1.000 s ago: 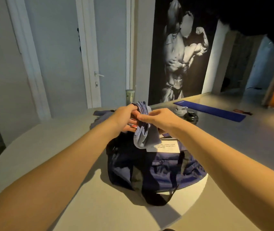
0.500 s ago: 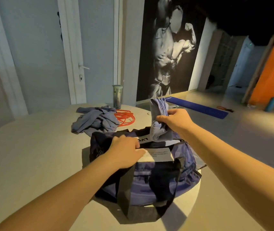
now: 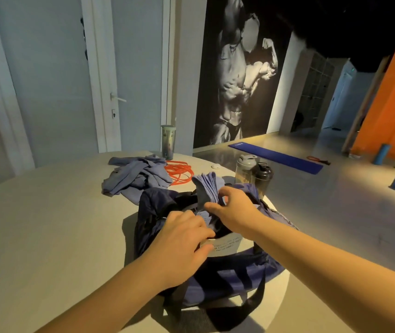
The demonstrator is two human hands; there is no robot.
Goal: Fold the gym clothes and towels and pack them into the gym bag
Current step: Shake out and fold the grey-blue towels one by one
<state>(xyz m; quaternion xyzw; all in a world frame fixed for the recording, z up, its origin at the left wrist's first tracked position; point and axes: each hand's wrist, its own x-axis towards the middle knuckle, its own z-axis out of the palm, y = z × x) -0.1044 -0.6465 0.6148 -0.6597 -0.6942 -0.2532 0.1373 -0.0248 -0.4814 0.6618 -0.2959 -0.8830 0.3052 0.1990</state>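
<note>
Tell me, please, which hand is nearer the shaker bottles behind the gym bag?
Right. The right hand, gripping the folded cloth over the gym bag, is in front of the shaker bottles; the left hand grips the bag's near edge, farther away.

The navy gym bag [image 3: 227, 280] is parked on the round table [image 3: 47, 224], its near rim pinched by the left hand [image 3: 182, 241]. A folded blue-grey cloth [image 3: 207, 186] is gripped by the right hand [image 3: 235, 210] right at the opening. Crumpled clothes [image 3: 136, 176] and an orange cord [image 3: 179, 171] are seen just behind.
</note>
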